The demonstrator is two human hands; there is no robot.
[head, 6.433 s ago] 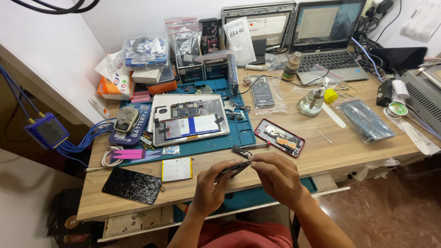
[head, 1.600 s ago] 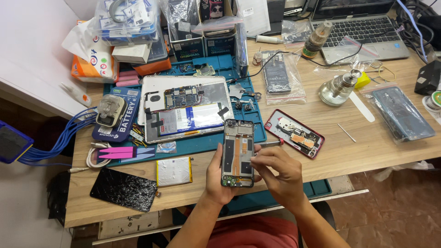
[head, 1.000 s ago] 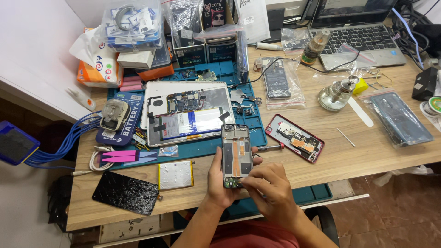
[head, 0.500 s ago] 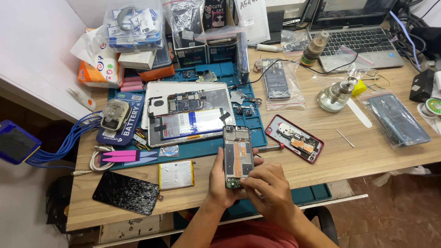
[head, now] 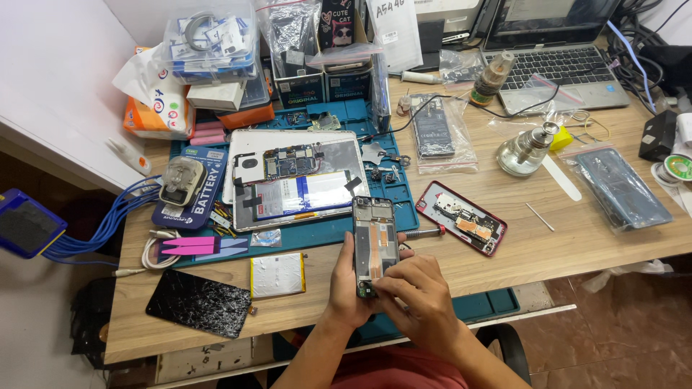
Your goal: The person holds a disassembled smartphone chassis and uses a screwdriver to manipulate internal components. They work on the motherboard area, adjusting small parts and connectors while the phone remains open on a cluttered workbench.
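Center-low in frame I see the left hand [head: 346,288] wrapped around the opened phone [head: 375,241] by its edges, right hand [head: 418,295] fingertips pinched at its bottom end; looks light, stiff, fragile inside, so grip the frame only.

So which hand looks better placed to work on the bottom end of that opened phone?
Probably the right hand: its fingertips sit at the lower end of the opened phone, while the left hand is wrapped around its side, holding it.
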